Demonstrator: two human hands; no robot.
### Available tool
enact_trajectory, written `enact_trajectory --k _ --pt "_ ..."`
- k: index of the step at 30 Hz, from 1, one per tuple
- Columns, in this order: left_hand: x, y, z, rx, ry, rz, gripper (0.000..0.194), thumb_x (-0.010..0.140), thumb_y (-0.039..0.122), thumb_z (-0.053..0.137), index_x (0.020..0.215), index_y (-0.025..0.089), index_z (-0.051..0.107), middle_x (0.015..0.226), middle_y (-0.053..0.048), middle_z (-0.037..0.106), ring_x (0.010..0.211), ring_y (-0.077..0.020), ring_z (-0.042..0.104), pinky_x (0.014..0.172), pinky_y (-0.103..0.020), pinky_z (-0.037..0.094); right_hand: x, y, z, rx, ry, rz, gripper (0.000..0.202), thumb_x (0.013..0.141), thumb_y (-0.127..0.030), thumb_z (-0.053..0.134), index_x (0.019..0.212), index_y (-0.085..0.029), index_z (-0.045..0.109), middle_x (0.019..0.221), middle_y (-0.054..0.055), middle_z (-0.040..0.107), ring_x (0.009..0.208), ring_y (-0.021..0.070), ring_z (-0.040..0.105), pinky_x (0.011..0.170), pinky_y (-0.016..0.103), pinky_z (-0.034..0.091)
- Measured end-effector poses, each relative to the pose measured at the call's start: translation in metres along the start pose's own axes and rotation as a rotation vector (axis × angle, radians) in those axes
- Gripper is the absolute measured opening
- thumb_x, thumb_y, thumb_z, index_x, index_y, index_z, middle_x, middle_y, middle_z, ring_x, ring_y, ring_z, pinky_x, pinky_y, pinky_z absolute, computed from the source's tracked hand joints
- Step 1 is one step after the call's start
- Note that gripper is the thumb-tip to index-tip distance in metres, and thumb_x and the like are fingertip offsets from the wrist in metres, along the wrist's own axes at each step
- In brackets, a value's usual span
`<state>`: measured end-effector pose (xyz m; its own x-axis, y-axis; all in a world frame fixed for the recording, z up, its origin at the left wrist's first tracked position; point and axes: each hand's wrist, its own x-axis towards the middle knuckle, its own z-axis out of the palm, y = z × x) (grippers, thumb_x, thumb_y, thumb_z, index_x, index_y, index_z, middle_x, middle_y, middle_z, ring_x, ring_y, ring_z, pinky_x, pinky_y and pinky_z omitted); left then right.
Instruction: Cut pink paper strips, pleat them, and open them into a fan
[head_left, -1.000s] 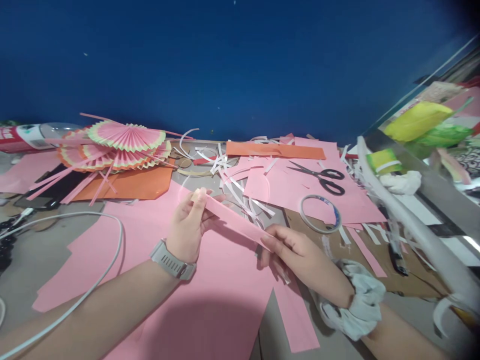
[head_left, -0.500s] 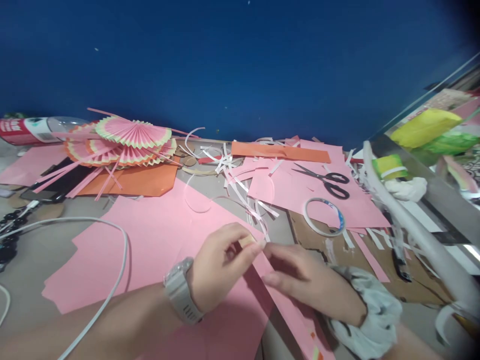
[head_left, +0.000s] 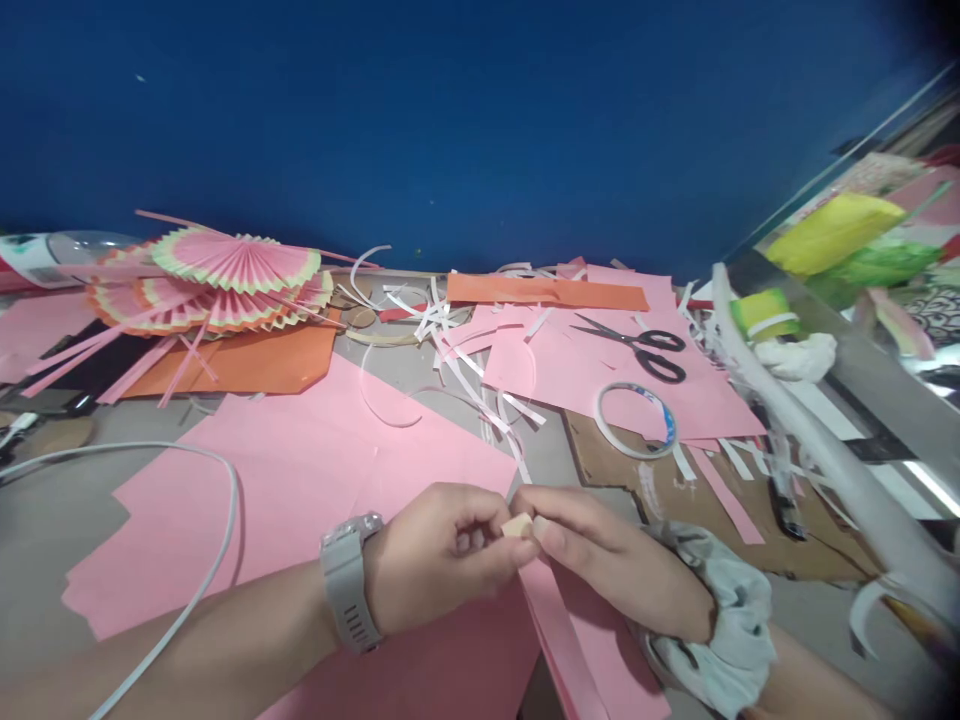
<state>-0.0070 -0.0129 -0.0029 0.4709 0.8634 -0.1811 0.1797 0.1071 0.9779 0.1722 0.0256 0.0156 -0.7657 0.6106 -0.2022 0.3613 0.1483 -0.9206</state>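
My left hand (head_left: pixel 446 550), with a grey watch at the wrist, pinches a small pale yellow piece (head_left: pixel 517 526) between thumb and fingers. Close against it on the right, my right hand (head_left: pixel 600 555) has its thumb and fingers closed on the upper end of a folded pink paper strip (head_left: pixel 559 625). The strip runs down from the fingertips to the bottom of the view. Under my left hand lies a large pink paper sheet (head_left: pixel 300 480). The fingertips of both hands touch or nearly touch.
Pleated paper fans (head_left: pixel 236 262) sit at the back left beside orange paper (head_left: pixel 240 360). Black scissors (head_left: pixel 637 340) and a tape roll (head_left: pixel 604 430) lie on pink paper and cardboard (head_left: pixel 615 465) at the right. A white cable (head_left: pixel 232 500) crosses the left; paper scraps lie behind my hands.
Both hands are a little lower in view, with fingertips closer together. The pale yellow piece now shows clearly between them. The view has shifted slightly, moving the surroundings left.
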Motion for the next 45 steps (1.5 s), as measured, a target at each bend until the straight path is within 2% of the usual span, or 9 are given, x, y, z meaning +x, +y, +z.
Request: enact_trajectory --k 3,7,12,17,23,29,33,38,45 --pt "-0.0005 0.0002 -0.0004 0.004 -0.055 0.007 0.032 0.082 0.04 0.05 0.062 0.016 0.045 0.056 0.006 0.031 0.052 -0.007 0.027 0.046 -0.019 0.023 0.0002 0.0044 0.002 0.035 -0.019 -0.038 0.036 0.092 -0.042 0.029 0.065 -0.019 0.034 0.062 -0.003 0.034 0.058 0.0104 0.036 0.054 0.022 0.032" --pt "0.0005 0.002 -0.002 -0.014 -0.089 0.029 0.03 0.081 0.036 0.053 0.061 0.015 0.045 0.059 0.006 0.033 0.054 -0.0073 0.028 0.049 -0.019 0.024 0.001 0.0049 0.0034 0.011 -0.018 -0.072 0.035 0.093 -0.035 0.032 0.062 -0.019 0.028 0.059 -0.005 0.028 0.054 0.0086 0.029 0.051 0.021 0.027" --pt "0.0017 -0.0002 -0.0015 -0.014 -0.064 0.021 0.026 0.08 0.036 0.056 0.065 0.015 0.05 0.058 0.006 0.036 0.055 -0.0082 0.03 0.05 -0.02 0.026 0.0004 0.0018 0.0046 -0.167 0.048 -0.079 0.032 0.094 -0.028 0.031 0.063 -0.019 0.028 0.058 -0.005 0.033 0.054 0.0087 0.033 0.053 0.022 0.028" --pt "0.0016 -0.0006 -0.0007 -0.02 -0.053 -0.002 0.03 0.081 0.039 0.054 0.063 0.016 0.046 0.057 0.006 0.034 0.054 -0.0085 0.029 0.049 -0.021 0.026 0.0002 0.0039 0.0076 -0.257 0.11 -0.091 0.031 0.093 -0.026 0.03 0.063 -0.019 0.028 0.058 -0.006 0.034 0.053 0.0083 0.033 0.053 0.022 0.027" --pt "0.0019 -0.0018 -0.0008 -0.033 -0.061 0.02 0.029 0.083 0.037 0.052 0.064 0.017 0.043 0.058 0.006 0.034 0.055 -0.0084 0.029 0.05 -0.022 0.026 0.0004 0.0067 0.0066 -0.203 0.118 -0.102 0.033 0.092 -0.029 0.033 0.062 -0.019 0.026 0.057 -0.006 0.03 0.053 0.0078 0.03 0.05 0.021 0.025" --pt "0.0026 -0.0007 -0.002 -0.079 -0.071 0.015 0.028 0.087 0.035 0.045 0.066 0.016 0.044 0.059 0.005 0.043 0.054 -0.0075 0.038 0.052 -0.02 0.032 0.0009 0.007 0.0077 -0.128 0.141 -0.118 0.03 0.092 -0.026 0.032 0.064 -0.019 0.03 0.059 -0.006 0.032 0.055 0.0077 0.032 0.052 0.021 0.027" --pt "0.0037 0.0003 -0.0021 -0.099 -0.061 0.031 0.033 0.09 0.035 0.04 0.064 0.016 0.044 0.058 0.004 0.046 0.055 -0.0074 0.044 0.055 -0.02 0.035 0.0011 0.0076 0.0087 -0.099 0.181 -0.101 0.032 0.093 -0.028 0.033 0.062 -0.019 0.028 0.058 -0.006 0.027 0.053 0.0082 0.029 0.051 0.022 0.025" --pt "0.0023 -0.003 -0.0014 -0.16 -0.034 0.012 0.033 0.091 0.038 0.038 0.065 0.017 0.042 0.056 0.005 0.041 0.052 -0.0072 0.04 0.054 -0.021 0.036 0.0023 0.0051 0.0086 -0.004 0.187 -0.076 0.034 0.094 -0.033 0.027 0.063 -0.019 0.027 0.062 -0.005 0.027 0.057 0.0087 0.03 0.054 0.021 0.029" --pt "0.0023 -0.0016 -0.001 0.003 0.081 0.034 0.031 0.091 0.034 0.038 0.065 0.017 0.044 0.059 0.004 0.044 0.056 -0.0089 0.043 0.057 -0.022 0.037 0.0042 0.0037 0.0077 -0.122 0.174 -0.027 0.036 0.093 -0.035 0.033 0.061 -0.019 0.028 0.058 -0.006 0.025 0.054 0.0083 0.028 0.051 0.023 0.025"
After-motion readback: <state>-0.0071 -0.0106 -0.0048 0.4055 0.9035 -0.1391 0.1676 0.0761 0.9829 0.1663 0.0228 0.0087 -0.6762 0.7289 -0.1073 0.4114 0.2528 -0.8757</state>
